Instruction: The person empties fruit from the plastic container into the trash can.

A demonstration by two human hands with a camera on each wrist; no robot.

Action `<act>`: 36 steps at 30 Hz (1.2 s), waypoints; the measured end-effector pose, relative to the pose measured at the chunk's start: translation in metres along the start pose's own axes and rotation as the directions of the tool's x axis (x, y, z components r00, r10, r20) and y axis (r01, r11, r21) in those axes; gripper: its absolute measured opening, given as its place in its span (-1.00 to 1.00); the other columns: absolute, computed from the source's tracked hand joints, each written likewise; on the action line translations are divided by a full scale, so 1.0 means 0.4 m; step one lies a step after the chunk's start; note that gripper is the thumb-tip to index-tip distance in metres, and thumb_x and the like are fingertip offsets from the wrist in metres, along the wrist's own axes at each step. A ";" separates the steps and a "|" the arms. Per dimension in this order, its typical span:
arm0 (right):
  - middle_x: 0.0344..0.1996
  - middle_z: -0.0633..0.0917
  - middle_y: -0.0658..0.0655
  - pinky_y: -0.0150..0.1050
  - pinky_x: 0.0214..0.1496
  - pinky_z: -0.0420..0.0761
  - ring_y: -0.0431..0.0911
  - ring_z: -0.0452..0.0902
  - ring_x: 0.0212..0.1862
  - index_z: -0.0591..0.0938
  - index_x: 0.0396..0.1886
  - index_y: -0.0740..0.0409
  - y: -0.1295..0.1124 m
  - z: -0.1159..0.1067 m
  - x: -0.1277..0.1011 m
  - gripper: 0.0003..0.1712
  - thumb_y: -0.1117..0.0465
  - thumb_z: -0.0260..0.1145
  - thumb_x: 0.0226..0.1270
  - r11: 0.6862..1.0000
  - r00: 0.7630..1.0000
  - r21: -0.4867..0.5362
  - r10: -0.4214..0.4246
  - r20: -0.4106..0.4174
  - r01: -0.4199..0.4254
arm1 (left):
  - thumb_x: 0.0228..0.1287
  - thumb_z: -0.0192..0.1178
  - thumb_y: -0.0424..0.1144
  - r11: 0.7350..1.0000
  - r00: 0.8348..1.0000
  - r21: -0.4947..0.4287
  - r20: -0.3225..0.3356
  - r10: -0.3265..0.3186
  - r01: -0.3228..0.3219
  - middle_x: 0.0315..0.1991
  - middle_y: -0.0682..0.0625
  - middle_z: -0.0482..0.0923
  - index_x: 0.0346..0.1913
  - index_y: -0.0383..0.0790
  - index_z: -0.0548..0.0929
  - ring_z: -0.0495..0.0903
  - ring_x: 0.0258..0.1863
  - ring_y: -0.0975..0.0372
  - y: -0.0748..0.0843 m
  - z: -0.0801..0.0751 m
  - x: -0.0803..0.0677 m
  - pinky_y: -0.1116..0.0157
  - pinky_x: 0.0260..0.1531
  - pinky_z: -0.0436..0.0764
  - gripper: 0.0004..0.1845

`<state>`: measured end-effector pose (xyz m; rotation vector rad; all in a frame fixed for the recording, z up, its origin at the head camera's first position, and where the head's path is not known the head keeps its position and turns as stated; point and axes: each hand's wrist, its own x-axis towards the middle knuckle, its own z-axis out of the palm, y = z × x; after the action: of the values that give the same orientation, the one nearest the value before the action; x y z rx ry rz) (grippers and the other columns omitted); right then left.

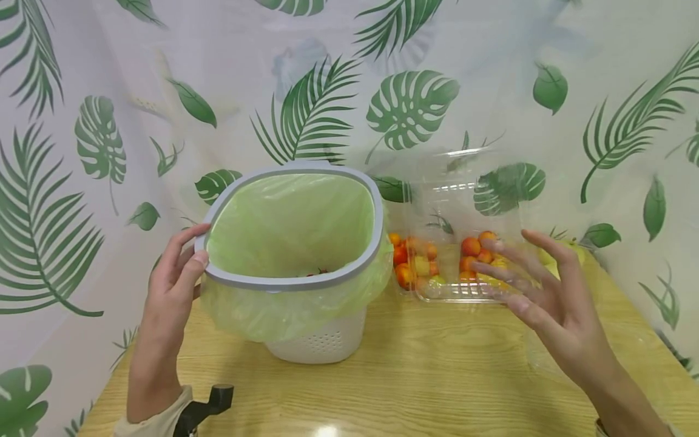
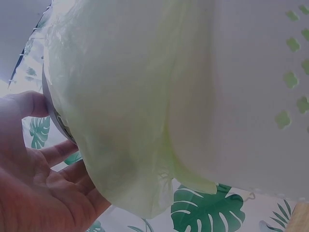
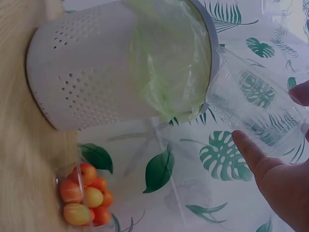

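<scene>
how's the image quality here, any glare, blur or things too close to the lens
Head view: sharp, even light, a small glare spot on the wooden table near the bottom edge. Left wrist view: the green bin liner fills the frame, soft and washed out. Right wrist view: tilted sideways, the right hand blurred at the edge.

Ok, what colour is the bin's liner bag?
Pale green, translucent; the bag shows best in the head view.

A pale wooden table [image 1: 426,388] stands against a white curtain [image 1: 491,73] printed with green leaves. A dark clamp [image 1: 210,405] sits at the table's near edge.
</scene>
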<state>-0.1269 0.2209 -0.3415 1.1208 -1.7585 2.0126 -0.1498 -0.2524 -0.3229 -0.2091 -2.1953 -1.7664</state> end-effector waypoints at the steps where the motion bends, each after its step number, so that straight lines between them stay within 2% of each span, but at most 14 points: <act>1: 0.47 0.26 0.46 -0.19 0.22 0.56 0.11 0.47 0.38 -0.09 0.60 0.38 0.000 -0.005 -0.016 -0.13 0.77 -0.15 0.31 0.999 0.999 -0.036 0.035 -0.011 -0.035 | 0.64 -0.06 -0.14 1.000 1.000 0.001 0.000 0.002 -0.002 0.21 -0.07 0.57 0.47 -0.04 0.41 0.61 -0.02 0.20 0.000 -0.001 0.000 0.37 -0.14 0.58 -0.56; 3: 0.49 0.30 0.36 -0.26 0.20 0.57 0.02 0.49 0.36 -0.06 0.61 0.33 0.004 -0.012 -0.048 -0.10 0.78 -0.13 0.30 0.989 0.994 -0.103 0.103 -0.031 -0.105 | 0.64 -0.06 -0.13 1.000 1.000 0.000 -0.002 0.002 -0.002 0.21 -0.06 0.57 0.47 -0.04 0.41 0.61 -0.02 0.21 -0.001 -0.002 0.000 0.37 -0.14 0.58 -0.56; 7: 0.50 0.31 0.26 -0.23 0.17 0.59 -0.04 0.50 0.35 -0.08 0.63 0.28 0.029 -0.025 -0.109 -0.08 0.78 -0.11 0.35 0.970 0.979 -0.134 0.205 -0.015 -0.205 | 0.65 -0.06 -0.13 1.000 1.000 -0.004 -0.002 0.001 -0.001 0.23 -0.07 0.56 0.47 -0.03 0.41 0.61 -0.01 0.20 -0.002 -0.005 -0.001 0.37 -0.12 0.57 -0.56; 10: 0.51 0.26 0.34 -0.14 0.18 0.59 0.04 0.49 0.36 -0.15 0.62 0.36 0.060 -0.034 -0.150 -0.09 0.81 -0.16 0.34 0.978 0.977 -0.061 0.202 0.060 -0.199 | 0.65 -0.06 -0.12 1.000 1.000 0.000 -0.003 -0.002 0.002 0.23 -0.06 0.55 0.48 -0.03 0.40 0.60 0.00 0.20 -0.003 -0.006 -0.002 0.37 -0.12 0.57 -0.56; 13: 0.51 0.25 0.34 -0.11 0.20 0.59 0.09 0.49 0.36 -0.18 0.59 0.43 0.087 -0.038 -0.190 -0.11 0.83 -0.18 0.33 0.975 0.965 -0.003 0.221 0.141 -0.222 | 0.65 -0.06 -0.12 1.000 1.000 0.005 -0.007 -0.003 0.004 0.24 -0.06 0.55 0.48 -0.03 0.40 0.60 0.01 0.19 -0.004 -0.007 -0.004 0.36 -0.12 0.57 -0.56; 15: 0.52 0.29 0.26 -0.10 0.18 0.60 0.08 0.51 0.34 -0.16 0.60 0.40 0.097 -0.037 -0.218 -0.14 0.78 -0.16 0.38 0.955 0.940 0.001 0.293 0.176 -0.297 | 0.65 -0.07 -0.12 1.000 1.000 0.010 -0.007 -0.003 0.003 0.25 -0.06 0.55 0.48 -0.03 0.40 0.59 0.02 0.19 -0.004 -0.006 -0.003 0.37 -0.11 0.57 -0.56; 20: 0.48 0.41 -0.02 -0.08 0.14 0.63 0.03 0.56 0.30 -0.07 0.64 0.26 0.116 -0.037 -0.279 -0.24 0.61 -0.13 0.54 0.868 0.846 -0.024 0.490 0.211 -0.497 | 0.65 -0.07 -0.12 1.000 1.000 0.018 -0.003 -0.002 0.002 0.27 -0.08 0.53 0.48 -0.02 0.39 0.59 0.03 0.20 -0.005 -0.006 -0.003 0.38 -0.10 0.57 -0.55; 24: 0.49 0.39 -0.11 -0.10 0.22 0.58 0.04 0.51 0.35 -0.11 0.65 0.25 0.137 -0.053 -0.309 -0.27 0.58 -0.21 0.58 0.822 0.805 0.091 0.519 0.287 -0.562 | 0.65 -0.07 -0.12 1.000 1.000 0.020 0.001 0.000 0.000 0.29 -0.10 0.51 0.48 -0.03 0.39 0.58 0.04 0.20 -0.004 -0.006 -0.003 0.39 -0.10 0.57 -0.55; 27: 0.52 0.33 -0.19 -0.11 0.25 0.55 0.03 0.47 0.38 -0.11 0.67 0.21 0.143 -0.064 -0.316 -0.27 0.54 -0.20 0.61 0.766 0.760 0.138 0.567 0.316 -0.628 | 0.65 -0.07 -0.12 1.000 1.000 0.021 0.005 0.004 -0.004 0.30 -0.10 0.51 0.49 -0.02 0.39 0.58 0.04 0.20 -0.005 -0.006 -0.002 0.40 -0.09 0.57 -0.55; 29: 0.53 0.28 -0.28 -0.13 0.23 0.56 -0.06 0.44 0.39 -0.06 0.68 0.16 0.142 -0.065 -0.316 -0.29 0.47 -0.15 0.64 0.743 0.726 0.070 0.624 0.290 -0.666 | 0.65 -0.07 -0.12 1.000 1.000 0.020 0.008 0.005 -0.005 0.30 -0.10 0.51 0.49 -0.02 0.38 0.58 0.04 0.20 -0.004 -0.005 -0.001 0.40 -0.08 0.56 -0.55; 30: 0.53 0.26 -0.30 -0.17 0.22 0.55 -0.14 0.41 0.40 -0.02 0.68 0.13 0.139 -0.063 -0.315 -0.31 0.42 -0.12 0.66 0.739 0.713 -0.003 0.652 0.258 -0.674 | 0.65 -0.07 -0.12 1.000 1.000 0.021 0.009 0.005 -0.005 0.30 -0.10 0.51 0.49 -0.02 0.38 0.58 0.04 0.19 -0.004 -0.005 -0.001 0.40 -0.08 0.57 -0.55; 32: 0.55 0.24 -0.26 -0.25 0.20 0.53 -0.24 0.38 0.40 0.05 0.68 0.05 0.135 -0.058 -0.311 -0.34 0.32 -0.08 0.69 0.703 0.678 -0.121 0.710 0.193 -0.701 | 0.65 -0.07 -0.12 1.000 1.000 0.016 0.010 0.006 -0.006 0.29 -0.10 0.51 0.49 -0.01 0.38 0.58 0.03 0.19 -0.004 -0.004 0.000 0.41 -0.08 0.57 -0.55; 34: 0.58 0.23 -0.10 -0.33 0.20 0.47 -0.32 0.35 0.39 0.13 0.66 0.03 0.133 -0.053 -0.308 -0.38 0.25 -0.06 0.71 0.680 0.671 -0.256 0.729 0.135 -0.687 | 0.65 -0.07 -0.12 1.000 1.000 0.011 0.014 0.008 -0.008 0.28 -0.11 0.52 0.49 -0.02 0.38 0.58 0.03 0.18 -0.002 -0.003 0.000 0.40 -0.08 0.57 -0.55; 36: 0.57 0.25 0.11 -0.39 0.19 0.44 -0.34 0.35 0.37 0.19 0.64 0.02 0.133 -0.050 -0.303 -0.41 0.20 -0.03 0.71 0.661 0.681 -0.367 0.726 0.095 -0.654 | 0.66 -0.07 -0.12 1.000 1.000 0.010 0.018 0.014 -0.014 0.28 -0.12 0.52 0.49 -0.02 0.38 0.58 0.04 0.18 -0.002 -0.001 0.001 0.41 -0.07 0.57 -0.55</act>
<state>-0.0859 0.2620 -0.4622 0.6315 -2.8560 1.8736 -0.1503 -0.2532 -0.3235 -0.2384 -2.2088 -1.7523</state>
